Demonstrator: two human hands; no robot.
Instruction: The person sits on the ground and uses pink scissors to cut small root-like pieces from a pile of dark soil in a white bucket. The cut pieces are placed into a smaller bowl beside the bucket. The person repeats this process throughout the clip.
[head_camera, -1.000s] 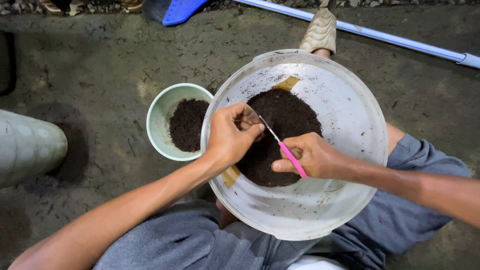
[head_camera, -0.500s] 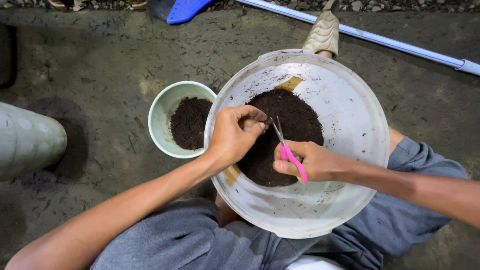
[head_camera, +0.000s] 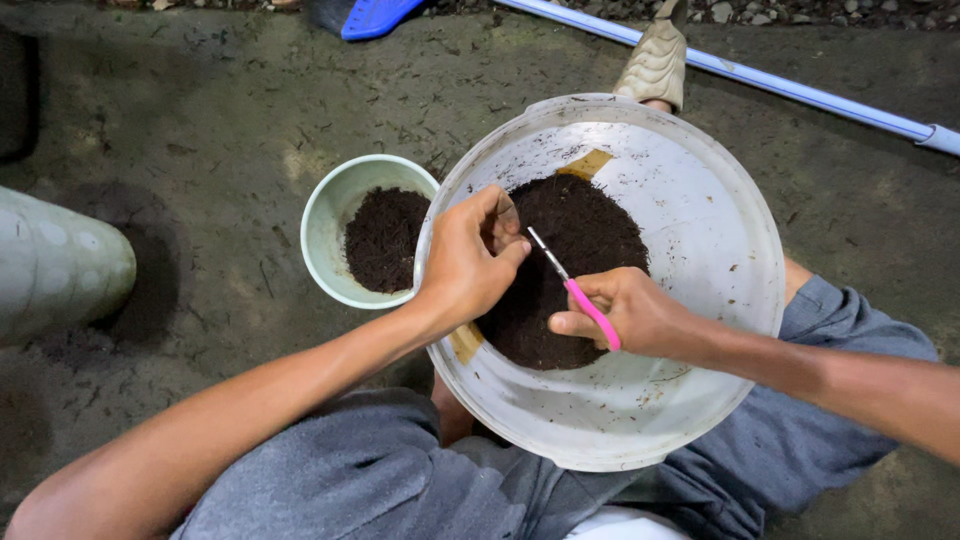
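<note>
Left hand (head_camera: 468, 262) is curled tight over the dark soil (head_camera: 570, 270), fingertips pinched on something small, too hidden to identify. Right hand (head_camera: 630, 312) grips a pink-handled blade (head_camera: 575, 290), its metal tip pointing toward ten o'clock, right at the left fingers. Both hover over the big white basin (head_camera: 700, 200) resting on the person's lap. At nine o'clock from the basin, touching its rim, sits a pale green bowl (head_camera: 325, 225) of soil on the concrete.
</note>
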